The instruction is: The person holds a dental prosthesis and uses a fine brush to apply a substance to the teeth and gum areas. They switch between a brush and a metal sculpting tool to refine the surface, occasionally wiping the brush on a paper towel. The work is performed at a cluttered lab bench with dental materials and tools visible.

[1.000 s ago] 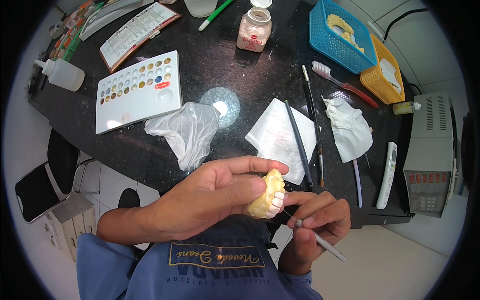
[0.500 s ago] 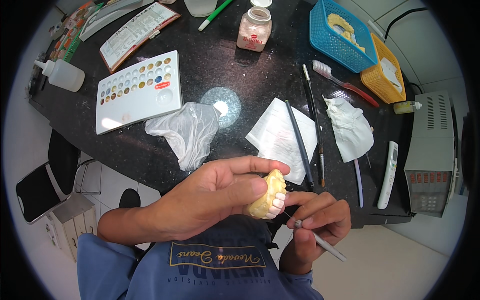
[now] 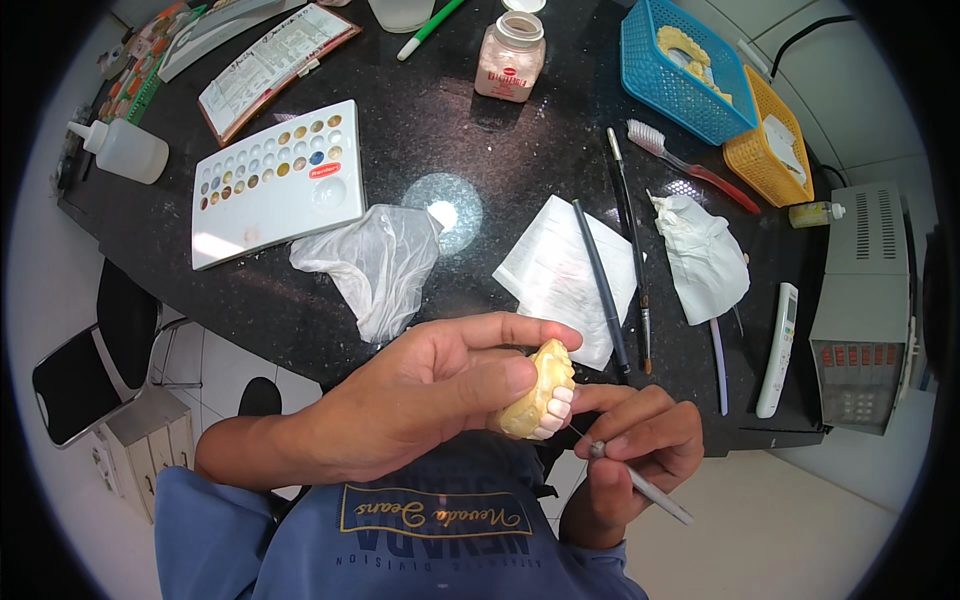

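My left hand (image 3: 440,395) is closed around a yellowish dental cast (image 3: 527,405), thumb on the near side and forefinger along its far edge. White tooth crowns (image 3: 554,410) line the side of the cast facing right. In my right hand (image 3: 648,435) a slim metal hand tool (image 3: 655,492) is pinched, its grey handle slanting down to the right. Its thin tip points up at the white teeth; whether it touches them I cannot tell. One finger of the right hand reaches to the cast's edge.
On the dark table lie a paint palette (image 3: 275,185), a crumpled plastic glove or film (image 3: 375,270), tissues (image 3: 560,270), brushes (image 3: 629,230) and a toothbrush (image 3: 690,165). A powder jar (image 3: 510,60) stands at the back. Blue (image 3: 665,95) and yellow baskets (image 3: 755,170) sit at the far right, beside a grey machine (image 3: 865,300).
Hardly anything differs. The cast, both hands and the tool hold nearly the same pose, with only a tiny shift to the right in the picture.
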Available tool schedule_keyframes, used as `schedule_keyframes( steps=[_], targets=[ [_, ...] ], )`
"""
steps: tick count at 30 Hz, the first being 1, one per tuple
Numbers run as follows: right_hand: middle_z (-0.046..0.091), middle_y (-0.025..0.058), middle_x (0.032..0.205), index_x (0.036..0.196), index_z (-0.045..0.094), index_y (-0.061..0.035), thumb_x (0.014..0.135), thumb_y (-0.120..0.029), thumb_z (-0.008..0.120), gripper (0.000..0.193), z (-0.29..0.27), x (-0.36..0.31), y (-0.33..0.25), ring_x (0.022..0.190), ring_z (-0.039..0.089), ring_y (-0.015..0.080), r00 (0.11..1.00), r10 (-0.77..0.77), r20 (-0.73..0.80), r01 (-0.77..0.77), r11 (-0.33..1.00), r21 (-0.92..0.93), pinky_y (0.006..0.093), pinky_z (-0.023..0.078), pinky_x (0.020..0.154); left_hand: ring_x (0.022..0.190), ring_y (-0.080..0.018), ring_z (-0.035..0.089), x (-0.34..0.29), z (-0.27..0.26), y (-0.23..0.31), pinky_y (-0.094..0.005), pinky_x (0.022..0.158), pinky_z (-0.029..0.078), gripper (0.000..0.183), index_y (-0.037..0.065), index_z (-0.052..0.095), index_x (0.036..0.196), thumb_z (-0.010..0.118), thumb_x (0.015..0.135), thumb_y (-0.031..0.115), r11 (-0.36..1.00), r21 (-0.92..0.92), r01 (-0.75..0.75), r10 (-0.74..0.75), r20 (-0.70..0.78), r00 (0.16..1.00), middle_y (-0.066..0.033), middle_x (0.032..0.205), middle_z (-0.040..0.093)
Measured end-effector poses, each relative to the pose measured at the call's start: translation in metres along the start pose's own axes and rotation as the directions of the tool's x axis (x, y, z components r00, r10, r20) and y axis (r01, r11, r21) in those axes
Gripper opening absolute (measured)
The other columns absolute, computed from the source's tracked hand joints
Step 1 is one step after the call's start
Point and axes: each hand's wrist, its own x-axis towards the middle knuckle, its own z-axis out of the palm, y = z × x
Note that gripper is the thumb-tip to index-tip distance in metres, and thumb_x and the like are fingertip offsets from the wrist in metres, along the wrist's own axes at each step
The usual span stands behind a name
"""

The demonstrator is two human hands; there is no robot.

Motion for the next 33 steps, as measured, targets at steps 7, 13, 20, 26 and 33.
schedule_keyframes(
  steps=[7, 13, 20, 26, 33],
  targets=[
    [0.063, 0.0170, 0.078, 0.089, 0.056, 0.0019, 0.080, 0.002, 0.064, 0.012, 0.0008, -0.0003, 0.0005, 0.094, 0.066, 0.0357, 1.000, -0.013, -0.015, 0.013, 1.000, -0.004, 0.0396, 0.055, 0.083, 0.102, -0.0146, 0.060, 0.0001, -0.0004, -0.0010, -0.0285, 0.091, 0.047, 0.053, -0.005, 0.037, 0.136, 0.055, 0.096, 0.024, 1.000, -0.001, -0.004, 0.004, 0.001, 1.000, -0.0106, 0.110, 0.060],
    [0.063, 0.0167, 0.078, 0.090, 0.057, 0.0018, 0.080, 0.001, 0.065, 0.013, 0.0003, 0.0009, 0.0015, 0.094, 0.066, 0.0358, 1.000, -0.024, 0.002, 0.024, 1.000, -0.008, 0.0392, 0.055, 0.083, 0.102, -0.0142, 0.060, 0.0000, -0.0014, -0.0011, -0.0283, 0.091, 0.047, 0.053, -0.005, 0.037, 0.136, 0.055, 0.096, 0.024, 1.000, 0.003, -0.006, 0.006, 0.007, 1.000, -0.0103, 0.110, 0.060],
    [0.063, 0.0168, 0.078, 0.090, 0.057, 0.0016, 0.079, 0.001, 0.065, 0.013, 0.0003, 0.0002, 0.0006, 0.095, 0.066, 0.0360, 1.000, -0.020, 0.001, 0.020, 1.000, -0.021, 0.0394, 0.055, 0.084, 0.103, -0.0139, 0.060, 0.0000, -0.0005, -0.0005, -0.0284, 0.091, 0.047, 0.053, -0.005, 0.037, 0.136, 0.055, 0.096, 0.025, 1.000, 0.002, -0.003, 0.003, 0.009, 1.000, -0.0100, 0.111, 0.060],
    [0.062, 0.0172, 0.078, 0.090, 0.057, 0.0017, 0.080, 0.001, 0.065, 0.013, 0.0008, 0.0001, -0.0002, 0.095, 0.066, 0.0360, 1.000, -0.013, -0.010, 0.013, 1.000, -0.015, 0.0391, 0.055, 0.083, 0.102, -0.0142, 0.060, 0.0003, -0.0003, -0.0008, -0.0289, 0.091, 0.048, 0.053, -0.005, 0.037, 0.135, 0.055, 0.096, 0.025, 1.000, -0.001, -0.008, 0.008, 0.003, 1.000, -0.0101, 0.110, 0.060],
    [0.062, 0.0174, 0.078, 0.089, 0.056, 0.0019, 0.080, 0.001, 0.064, 0.012, 0.0011, 0.0007, 0.0007, 0.095, 0.066, 0.0359, 1.000, -0.025, -0.006, 0.025, 1.000, -0.016, 0.0388, 0.056, 0.082, 0.101, -0.0143, 0.061, 0.0001, 0.0006, -0.0001, -0.0292, 0.091, 0.048, 0.053, -0.005, 0.037, 0.135, 0.055, 0.096, 0.025, 1.000, 0.002, -0.009, 0.009, 0.000, 1.000, -0.0103, 0.110, 0.060]
  ],
)
